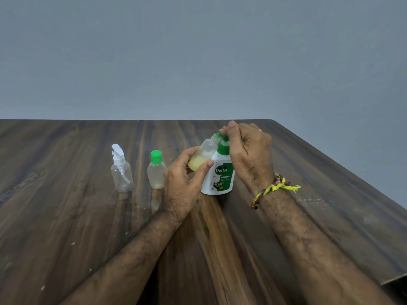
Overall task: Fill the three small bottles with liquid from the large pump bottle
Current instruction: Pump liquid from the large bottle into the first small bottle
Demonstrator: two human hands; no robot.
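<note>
Left hand (pixel 184 177) is wrapped around a small clear bottle (pixel 203 158), tilting its mouth up to the nozzle of the Dettol pump bottle (pixel 220 175), which stands mid-table toward the far edge. Right hand (pixel 248 153) is curled over the pump head, pressing down. Yellowish liquid sits in the tilted bottle.

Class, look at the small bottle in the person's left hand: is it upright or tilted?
Tilted. The small bottle leans its open neck towards the pump bottle, and its yellowish liquid pools at the lower end, near the left hand.
</note>
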